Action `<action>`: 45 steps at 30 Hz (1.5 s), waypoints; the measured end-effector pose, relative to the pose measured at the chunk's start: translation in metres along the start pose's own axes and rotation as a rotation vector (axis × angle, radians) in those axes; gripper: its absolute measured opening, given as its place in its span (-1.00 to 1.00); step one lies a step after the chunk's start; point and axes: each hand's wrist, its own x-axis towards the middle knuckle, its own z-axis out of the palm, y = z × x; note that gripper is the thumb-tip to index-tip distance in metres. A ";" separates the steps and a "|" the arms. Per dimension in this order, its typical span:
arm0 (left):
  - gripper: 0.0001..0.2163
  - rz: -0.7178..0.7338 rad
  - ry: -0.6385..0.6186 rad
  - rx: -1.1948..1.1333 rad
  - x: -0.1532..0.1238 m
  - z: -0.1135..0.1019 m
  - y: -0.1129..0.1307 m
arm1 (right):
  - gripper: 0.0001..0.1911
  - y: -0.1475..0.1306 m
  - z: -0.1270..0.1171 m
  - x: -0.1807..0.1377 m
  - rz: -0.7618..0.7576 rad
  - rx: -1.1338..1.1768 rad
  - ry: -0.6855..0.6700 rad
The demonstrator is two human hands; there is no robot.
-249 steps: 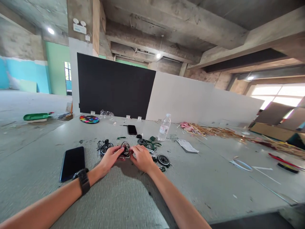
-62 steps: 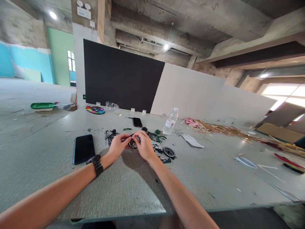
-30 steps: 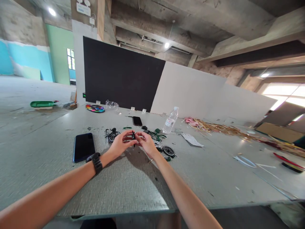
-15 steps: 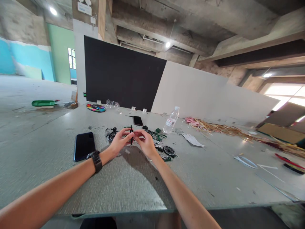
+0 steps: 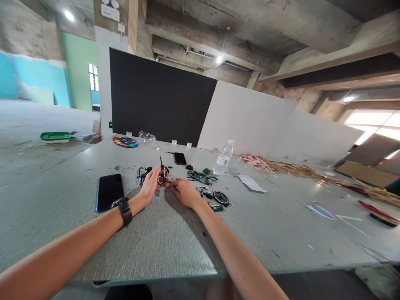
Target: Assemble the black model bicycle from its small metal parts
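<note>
My left hand point(image 5: 150, 186) is closed on a small spoked toy bicycle wheel point(image 5: 163, 176), which has a black fork rising from its top. The wheel faces me, upright against the fingers. Close to its lower right, my right hand point(image 5: 186, 193) has its fingers pinched together; whatever lies between them is too small to make out. Behind the left hand, a black part of a model bike point(image 5: 142, 175) is partly covered. Right of my hands lie a green bike frame point(image 5: 204, 179), another loose wheel point(image 5: 221, 197) and several small parts.
A large phone point(image 5: 110, 192) lies left of my hands, a smaller phone point(image 5: 180, 158) beyond them. A water bottle point(image 5: 223, 159) stands beside a paper sheet point(image 5: 251, 183). Farther off are a paint palette point(image 5: 125, 142), wood strips point(image 5: 281, 168) and a white loop point(image 5: 320, 211).
The wheel has turned from edge-on to facing me and now rests in my left hand. My right hand has left the wheel and dropped slightly lower, its fingers curled.
</note>
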 end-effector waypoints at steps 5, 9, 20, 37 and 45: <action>-0.63 -0.047 0.004 -0.024 0.003 -0.001 -0.005 | -0.78 0.010 -0.004 -0.005 0.055 -0.079 0.031; -0.62 -0.089 -0.031 -0.060 0.003 -0.001 -0.006 | -0.72 0.016 -0.004 -0.007 0.098 -0.135 0.028; -0.71 -0.113 0.032 -0.086 0.007 -0.001 -0.009 | -0.70 0.016 -0.008 -0.005 0.168 -0.159 -0.025; -0.71 -0.159 0.048 -0.017 0.004 0.001 -0.009 | -0.82 0.063 -0.094 -0.043 0.293 0.050 -0.229; -0.73 -0.183 0.054 0.005 0.006 0.001 -0.011 | -0.75 0.049 -0.092 -0.041 0.308 0.178 -0.570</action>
